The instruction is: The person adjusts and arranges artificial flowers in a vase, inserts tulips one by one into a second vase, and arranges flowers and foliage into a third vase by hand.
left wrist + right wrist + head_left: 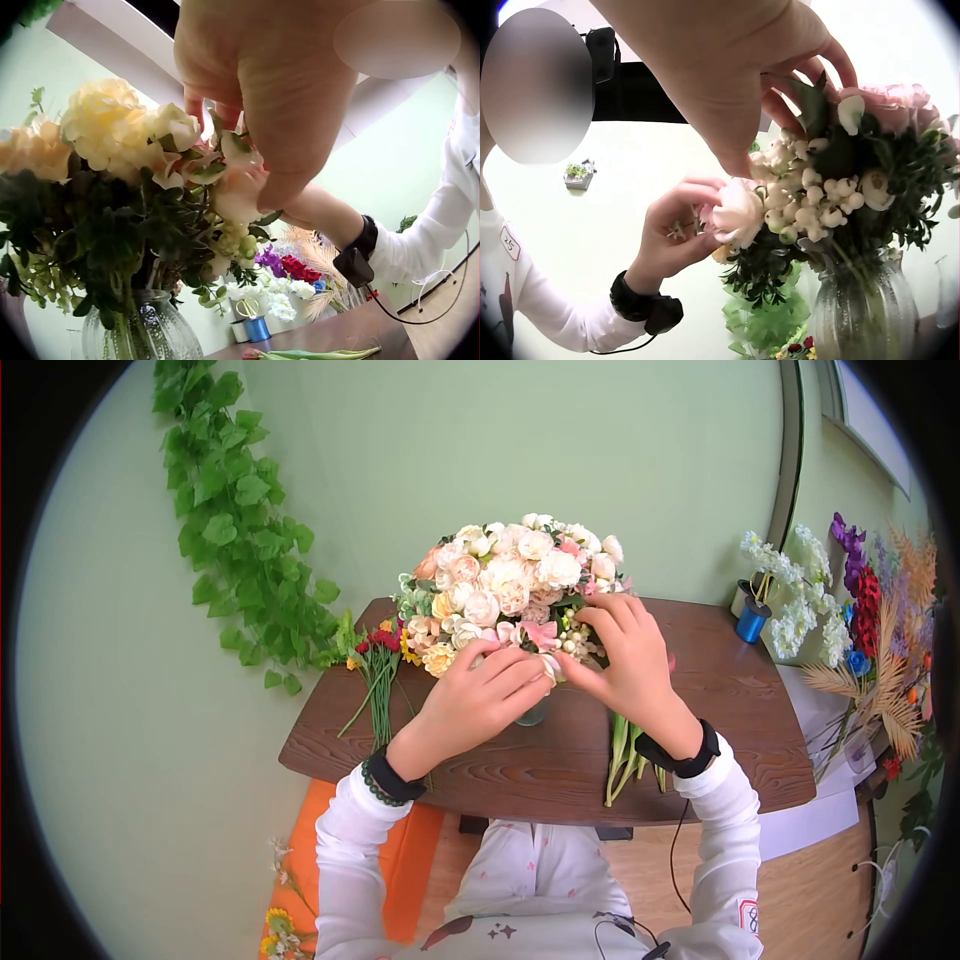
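Observation:
A full bouquet (510, 575) of white, peach and pink flowers stands in a ribbed glass vase (866, 307) on the dark wooden table. At its near side my left hand (485, 695) pinches a pale pink flower (737, 214) between thumb and fingers. My right hand (635, 660) reaches over the bouquet's right side, its fingers spread and bent. Its thumb touches the blooms beside a cluster of white berries (810, 199), and its fingertips lie among the leaves and flowers behind. In the head view the vase is mostly hidden by hands and flowers.
Red and yellow flowers with green stems (380, 670) lie at the table's left. Green stems (622, 760) lie near its front right edge. A blue ribbon spool (753, 620) stands at the back right, near white flowers (800, 620). Leafy vines (225, 510) hang on the left wall.

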Action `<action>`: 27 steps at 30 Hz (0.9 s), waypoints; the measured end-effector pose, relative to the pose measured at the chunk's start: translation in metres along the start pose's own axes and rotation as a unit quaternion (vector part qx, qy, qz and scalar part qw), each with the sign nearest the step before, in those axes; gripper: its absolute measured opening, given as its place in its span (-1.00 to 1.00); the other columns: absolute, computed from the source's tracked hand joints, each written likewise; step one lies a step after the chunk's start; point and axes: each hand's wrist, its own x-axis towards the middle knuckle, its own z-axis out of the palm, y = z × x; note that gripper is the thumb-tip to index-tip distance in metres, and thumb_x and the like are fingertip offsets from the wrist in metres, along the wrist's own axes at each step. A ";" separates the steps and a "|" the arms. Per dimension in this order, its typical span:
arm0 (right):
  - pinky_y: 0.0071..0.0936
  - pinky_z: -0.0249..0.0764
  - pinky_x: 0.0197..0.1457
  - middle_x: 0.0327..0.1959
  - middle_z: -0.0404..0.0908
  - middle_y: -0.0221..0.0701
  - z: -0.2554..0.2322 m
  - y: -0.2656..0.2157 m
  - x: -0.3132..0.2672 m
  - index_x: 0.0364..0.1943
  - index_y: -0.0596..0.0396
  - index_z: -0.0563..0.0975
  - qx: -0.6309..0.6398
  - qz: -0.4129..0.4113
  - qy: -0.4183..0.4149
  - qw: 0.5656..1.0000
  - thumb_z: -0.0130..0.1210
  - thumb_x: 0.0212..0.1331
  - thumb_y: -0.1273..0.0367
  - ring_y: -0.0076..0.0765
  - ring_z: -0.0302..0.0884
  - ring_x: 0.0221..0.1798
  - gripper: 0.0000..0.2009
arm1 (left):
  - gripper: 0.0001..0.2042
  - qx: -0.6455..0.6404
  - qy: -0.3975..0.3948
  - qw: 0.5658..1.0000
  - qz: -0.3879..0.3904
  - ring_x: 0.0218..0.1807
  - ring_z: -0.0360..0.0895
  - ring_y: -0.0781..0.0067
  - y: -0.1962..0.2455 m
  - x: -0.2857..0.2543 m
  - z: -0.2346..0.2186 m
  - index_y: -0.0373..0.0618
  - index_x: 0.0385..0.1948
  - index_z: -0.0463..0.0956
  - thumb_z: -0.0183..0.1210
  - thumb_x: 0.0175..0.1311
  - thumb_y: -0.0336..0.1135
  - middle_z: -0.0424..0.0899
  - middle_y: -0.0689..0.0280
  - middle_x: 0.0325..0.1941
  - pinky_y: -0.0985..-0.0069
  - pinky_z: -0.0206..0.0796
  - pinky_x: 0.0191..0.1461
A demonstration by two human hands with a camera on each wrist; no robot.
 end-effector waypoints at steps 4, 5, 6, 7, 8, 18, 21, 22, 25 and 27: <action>-0.32 0.28 -0.12 -0.22 0.45 -0.32 -0.003 -0.003 0.000 -0.35 0.11 0.48 0.006 -0.011 -0.003 1.000 0.20 -0.17 0.27 -0.19 0.36 -0.13 -0.71 | -0.69 -0.068 -0.021 0.996 -0.045 -0.10 0.40 0.41 0.003 0.005 -0.010 -0.03 -0.30 0.48 0.21 -0.17 -0.24 0.48 0.40 -0.20 0.35 0.15 0.00; -0.32 0.27 -0.11 -0.21 0.45 -0.32 -0.004 -0.003 0.000 -0.35 0.10 0.48 0.012 -0.008 -0.002 1.000 0.17 -0.13 0.30 -0.19 0.36 -0.13 -0.76 | -0.69 -0.109 -0.028 0.991 -0.071 -0.10 0.40 0.39 0.004 0.007 -0.015 -0.03 -0.28 0.47 0.20 -0.16 -0.23 0.48 0.39 -0.16 0.33 0.14 0.00; -0.32 0.27 -0.11 -0.21 0.45 -0.32 -0.004 -0.001 0.001 -0.35 0.10 0.48 0.010 -0.007 -0.001 1.000 0.17 -0.13 0.30 -0.19 0.36 -0.13 -0.76 | -0.69 -0.110 -0.027 0.991 -0.069 -0.10 0.40 0.39 0.003 0.011 -0.018 -0.03 -0.28 0.47 0.20 -0.16 -0.23 0.48 0.39 -0.16 0.33 0.14 0.00; -0.32 0.26 -0.10 -0.23 0.46 -0.35 -0.004 0.000 0.004 -0.35 0.08 0.49 0.013 -0.013 0.011 1.000 0.14 -0.10 0.34 -0.21 0.36 -0.13 -0.80 | -0.69 -0.110 -0.003 0.990 -0.086 -0.06 0.38 0.33 0.003 0.014 -0.020 -0.05 -0.27 0.47 0.17 -0.13 -0.23 0.47 0.37 -0.12 0.29 0.11 0.04; -0.33 0.24 -0.09 -0.24 0.47 -0.39 -0.003 0.002 0.006 -0.35 0.07 0.49 0.016 -0.018 0.022 0.999 0.10 -0.06 0.38 -0.23 0.37 -0.13 -0.84 | -0.69 -0.110 0.020 0.988 -0.104 -0.01 0.36 0.28 0.002 0.018 -0.022 -0.06 -0.26 0.47 0.15 -0.11 -0.23 0.46 0.35 -0.07 0.26 0.08 0.07; -0.43 0.21 -0.17 -0.36 0.54 -0.56 0.012 0.006 0.032 -0.37 -0.01 0.55 0.008 -0.078 -0.044 0.996 0.10 -0.12 0.42 -0.38 0.37 -0.24 -0.84 | -0.84 -0.036 -0.017 0.982 -0.186 0.17 0.20 0.08 -0.007 0.017 -0.008 -0.10 -0.46 0.48 0.17 -0.04 -0.26 0.38 0.25 0.06 0.18 0.00 0.14; -0.43 0.21 -0.23 -0.43 0.51 -0.56 0.014 0.001 0.033 -0.40 -0.04 0.56 -0.008 -0.058 -0.038 0.998 0.12 -0.13 0.40 -0.38 0.37 -0.29 -0.86 | -0.85 -0.060 -0.014 0.980 -0.191 0.18 0.18 0.07 -0.004 0.012 -0.011 -0.11 -0.46 0.49 0.17 -0.05 -0.29 0.37 0.24 0.08 0.19 0.03 0.13; -0.44 0.20 -0.25 -0.46 0.49 -0.55 0.015 -0.002 0.034 -0.41 -0.03 0.55 -0.032 -0.045 -0.036 0.998 0.14 -0.15 0.40 -0.39 0.36 -0.31 -0.86 | -0.85 -0.060 -0.014 0.980 -0.191 0.18 0.18 0.07 -0.004 0.012 -0.010 -0.11 -0.46 0.49 0.17 -0.05 -0.29 0.37 0.24 0.08 0.19 0.03 0.13; -0.44 0.20 -0.29 -0.51 0.45 -0.54 0.024 -0.005 0.037 -0.46 -0.02 0.53 -0.104 -0.031 -0.032 0.994 0.16 -0.17 0.40 -0.40 0.35 -0.35 -0.88 | -0.85 -0.067 -0.006 0.979 -0.194 0.19 0.17 0.07 -0.003 0.012 -0.007 -0.11 -0.48 0.48 0.17 -0.04 -0.29 0.35 0.23 0.11 0.19 0.03 0.12; -0.44 0.21 -0.31 -0.55 0.43 -0.53 0.030 -0.003 0.038 -0.51 -0.01 0.51 -0.152 -0.032 -0.029 0.987 0.17 -0.19 0.39 -0.39 0.35 -0.36 -0.90 | -0.86 -0.062 -0.013 0.978 -0.197 0.18 0.17 0.07 -0.004 0.013 -0.007 -0.12 -0.49 0.46 0.16 -0.03 -0.29 0.35 0.22 0.12 0.21 0.04 0.12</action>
